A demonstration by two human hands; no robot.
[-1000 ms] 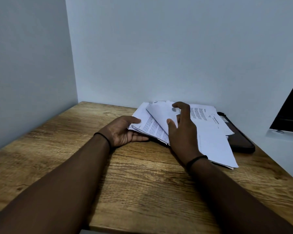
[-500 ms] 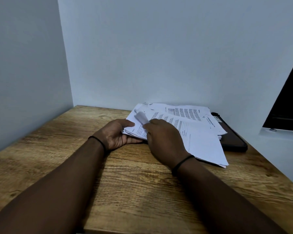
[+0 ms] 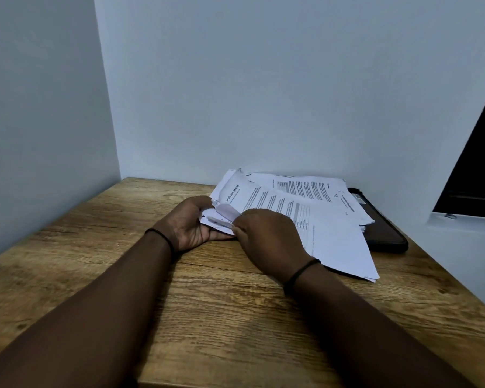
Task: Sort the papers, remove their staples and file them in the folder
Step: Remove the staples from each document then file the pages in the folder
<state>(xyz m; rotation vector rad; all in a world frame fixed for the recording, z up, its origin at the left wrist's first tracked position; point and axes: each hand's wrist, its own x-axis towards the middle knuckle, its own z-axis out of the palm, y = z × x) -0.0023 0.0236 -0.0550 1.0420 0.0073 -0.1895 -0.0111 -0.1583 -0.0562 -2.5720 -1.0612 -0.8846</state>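
On the left, a grey wall [image 3: 45,107] meets the back wall [image 3: 263,79] at a corner above the far edge of a wooden table [image 3: 207,317].

The left hand [image 3: 189,225] lies on the table with its palm turned up and inward, cupped under the near left corner of a stack of papers [image 3: 319,219]. Its thumb comes over the top of that corner and its fingers run underneath, so it holds the corner between them. A thin black band [image 3: 163,238] circles its wrist.

Just to the right, touching the same corner, the right hand [image 3: 266,239] is curled with its back to the camera. Its fingertips pinch a bent-up page corner [image 3: 227,212], which curls upward between the two hands. The hands are close together, nearly touching, both working on this one corner of the stack. A second black band [image 3: 301,271] sits on the right wrist.

The papers spread away from the hands toward the right and the back wall, loosely fanned, with printed text showing on the top sheets. Their near right corner juts out toward the table's right edge.

Further right, a dark folder [image 3: 387,233] lies flat beneath the far side of the stack, its rounded corner sticking out past the sheets. It is well apart from both hands.

At the far right, a dark window opening [image 3: 476,163] cuts into the wall.
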